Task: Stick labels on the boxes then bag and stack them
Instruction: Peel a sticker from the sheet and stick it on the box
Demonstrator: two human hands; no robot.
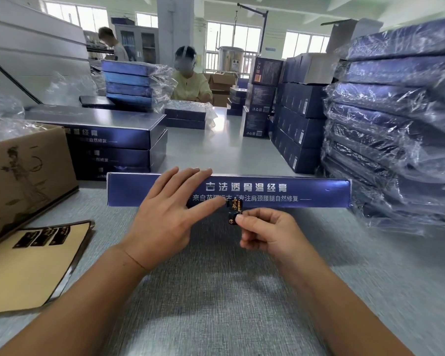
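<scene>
Three dark labels (41,236) are sitting on the tan backing sheet (36,273) at the lower left of the frame, so labelling is not finishing yet. Above it, at centre left, a stack of bare blue boxes (113,140) is waiting with no bags on them; whether they are carrying labels cannot be told. At the centre the left hand (165,217) is pressing straight fingers against the long printed side of the box (267,192) lying across the tabletop (216,304). Its grip is open and only steadying. Just beside its fingertips a label (234,206) is meeting the lower edge of that side; whether its top is sticking already cannot be told. The right hand (267,235) is pinching the label's lower end between thumb and finger. At the right of the frame a tall pile of bagged boxes (396,119) is standing, so much of the work looks done, while this box is awaiting pressing, bagging and stacking.
</scene>
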